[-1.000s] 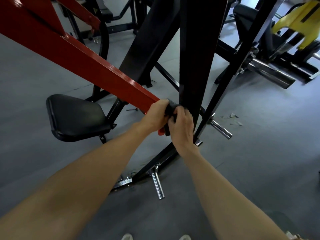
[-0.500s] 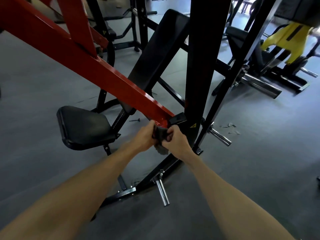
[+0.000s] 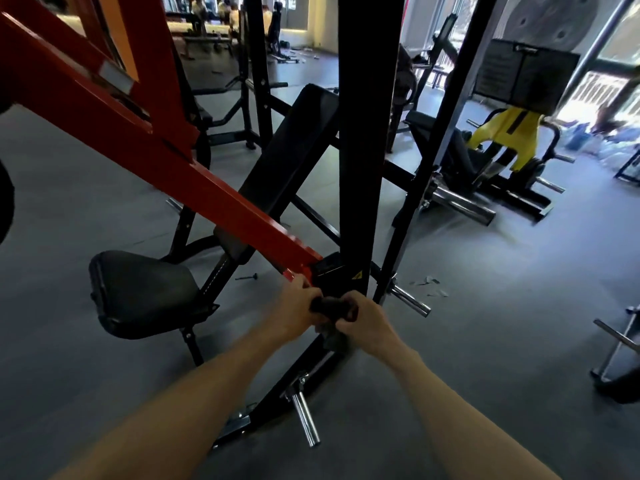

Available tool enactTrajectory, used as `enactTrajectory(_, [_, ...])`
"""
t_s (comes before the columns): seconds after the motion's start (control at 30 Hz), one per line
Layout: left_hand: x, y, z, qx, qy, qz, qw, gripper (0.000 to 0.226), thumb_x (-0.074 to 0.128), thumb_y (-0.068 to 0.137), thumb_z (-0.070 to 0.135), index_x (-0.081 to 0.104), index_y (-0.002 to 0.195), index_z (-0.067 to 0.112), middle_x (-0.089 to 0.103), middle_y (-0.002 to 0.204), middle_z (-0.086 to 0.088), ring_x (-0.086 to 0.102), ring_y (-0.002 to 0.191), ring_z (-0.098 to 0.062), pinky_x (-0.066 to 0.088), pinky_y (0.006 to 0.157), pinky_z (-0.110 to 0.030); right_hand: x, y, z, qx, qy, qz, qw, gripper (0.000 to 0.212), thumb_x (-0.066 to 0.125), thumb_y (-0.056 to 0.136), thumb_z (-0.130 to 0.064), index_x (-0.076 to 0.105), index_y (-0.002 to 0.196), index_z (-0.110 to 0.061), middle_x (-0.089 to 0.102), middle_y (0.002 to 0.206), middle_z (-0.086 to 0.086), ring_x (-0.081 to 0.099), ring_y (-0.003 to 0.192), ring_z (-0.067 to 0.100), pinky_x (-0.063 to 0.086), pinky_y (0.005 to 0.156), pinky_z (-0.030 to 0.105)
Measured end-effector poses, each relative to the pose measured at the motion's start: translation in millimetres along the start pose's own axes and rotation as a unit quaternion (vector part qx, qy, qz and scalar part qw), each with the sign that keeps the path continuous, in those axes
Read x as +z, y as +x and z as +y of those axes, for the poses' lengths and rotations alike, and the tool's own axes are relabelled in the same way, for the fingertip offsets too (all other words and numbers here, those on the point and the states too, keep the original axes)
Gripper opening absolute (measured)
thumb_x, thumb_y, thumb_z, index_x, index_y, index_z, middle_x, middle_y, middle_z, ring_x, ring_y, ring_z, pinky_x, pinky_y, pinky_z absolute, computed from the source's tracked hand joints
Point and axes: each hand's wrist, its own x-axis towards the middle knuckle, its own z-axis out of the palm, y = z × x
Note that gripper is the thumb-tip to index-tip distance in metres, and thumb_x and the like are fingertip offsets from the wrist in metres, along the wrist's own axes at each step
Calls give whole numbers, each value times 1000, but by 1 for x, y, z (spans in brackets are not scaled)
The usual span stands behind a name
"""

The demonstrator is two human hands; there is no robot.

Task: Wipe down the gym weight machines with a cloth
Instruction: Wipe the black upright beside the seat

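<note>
Both hands grasping dark crumpled cloth (image 3: 333, 306) at lower end of red steel lever arm (image 3: 207, 188).
Left hand (image 3: 297, 311) and right hand (image 3: 367, 320) clench the cloth between them, just below the wide black upright post (image 3: 360, 168); contact with frame probably, view unclear. Black padded seat (image 3: 138, 292) to the left, chrome plate peg (image 3: 306, 422) below.

Two hands close together, both holding one dark cloth (image 3: 333, 306). Left hand (image 3: 298, 306) curled round its left end, right hand (image 3: 367, 320) curled round its right end. Just above the hands, the low end of a red bar (image 3: 194, 178), next to a tall black post (image 3: 360, 168). Left of the hands, a black seat (image 3: 138, 292). Below the hands, a shiny metal peg (image 3: 306, 422) over grey floor (image 3: 485, 323).
</note>
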Motion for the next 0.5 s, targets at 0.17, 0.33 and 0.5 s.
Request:
enactTrajectory(0.17, [32, 22, 37, -39, -5, 62, 997, 19, 77, 88, 21, 62, 90, 10, 49, 112, -4, 50, 91, -19, 48, 84, -33, -31, 16, 42, 5, 5, 29, 1000, 18, 77, 84, -17, 63, 95, -16, 63, 77, -1, 55, 64, 4, 39, 58, 15])
enactTrajectory(0.33, [51, 51, 63, -114, -69, 164, 977, 18, 68, 90, 10, 53, 83, 16, 55, 92, -1, 55, 80, -17, 51, 71, -33, -56, 48, 60, -65, -16, 76, 995, 13, 72, 90, -17, 64, 101, -19, 61, 81, -9, 58, 71, 4, 42, 61, 15])
enactTrajectory(0.5, [38, 86, 85, -183, -155, 310, 920, 24, 61, 89, -6, 48, 98, 12, 59, 91, -6, 60, 81, -19, 52, 67, -29, -80, 99, 38, -161, 17, 143, 976, 21, 62, 90, -5, 62, 107, -18, 63, 97, 2, 61, 84, 19, 53, 71, 32])
